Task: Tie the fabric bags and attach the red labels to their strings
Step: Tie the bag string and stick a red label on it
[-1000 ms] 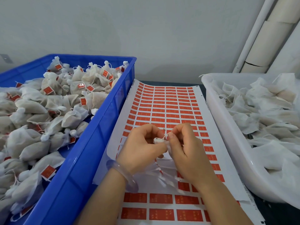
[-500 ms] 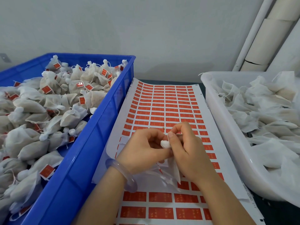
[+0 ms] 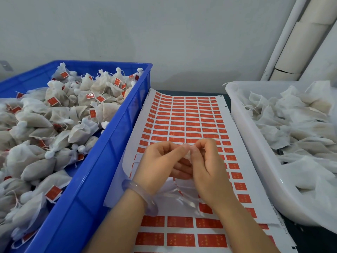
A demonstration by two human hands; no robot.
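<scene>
My left hand point(image 3: 160, 163) and my right hand point(image 3: 209, 170) meet over the sheet of red labels point(image 3: 182, 121). Between their fingertips they pinch the gathered top of a small white fabric bag point(image 3: 188, 154). Most of the bag is hidden behind my fingers; a bit of white fabric shows below my palms. The string cannot be made out. The left wrist wears a translucent bangle.
A blue crate point(image 3: 102, 161) on the left holds several tied bags with red labels. A white tub point(image 3: 255, 147) on the right holds several loose, untied bags. A second label sheet point(image 3: 182, 238) lies under my forearms. White pipes lean in the far right corner.
My fingertips have closed tighter over the bag's top; the white knot that showed between them half a second ago is now mostly covered. Both hands stay in about the same place.
</scene>
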